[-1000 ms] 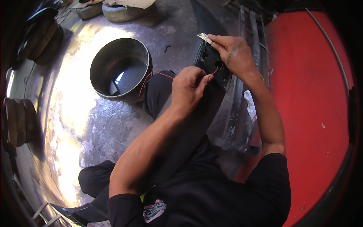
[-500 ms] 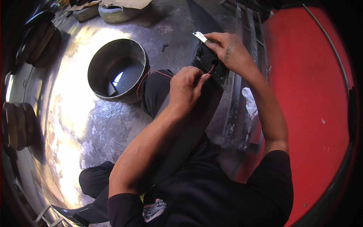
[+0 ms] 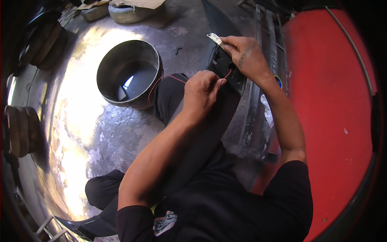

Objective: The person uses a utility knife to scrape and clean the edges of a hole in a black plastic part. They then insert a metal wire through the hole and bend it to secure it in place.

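My left hand (image 3: 201, 92) pinches a thin red wire (image 3: 228, 75) between thumb and fingers. One end of the wire runs to a round hole in a black plastic end piece (image 3: 219, 63); the rest loops left past the bucket's rim. Just above that hole, my right hand (image 3: 250, 60) is closed on a small knife (image 3: 215, 38), its silvery slanted blade pointing up and left. The knife's grip is mostly hidden by my fingers. A long dark panel (image 3: 219, 18) extends beyond the end piece, which lies over my legs.
A round black bucket (image 3: 111, 66) holding dark liquid stands left of my knee. Tyres (image 3: 135, 15) lie at the back, with stacks of tyres (image 3: 22, 131) at left. Right are a metal frame (image 3: 274, 34), a white rag (image 3: 266, 109), a yellow-blue ring (image 3: 278, 81) and a large red surface (image 3: 330, 121).
The whole view has shifted slightly. Part of the yellow-blue ring now shows beside my right forearm. Both hands keep nearly the same hold on the wire and knife.
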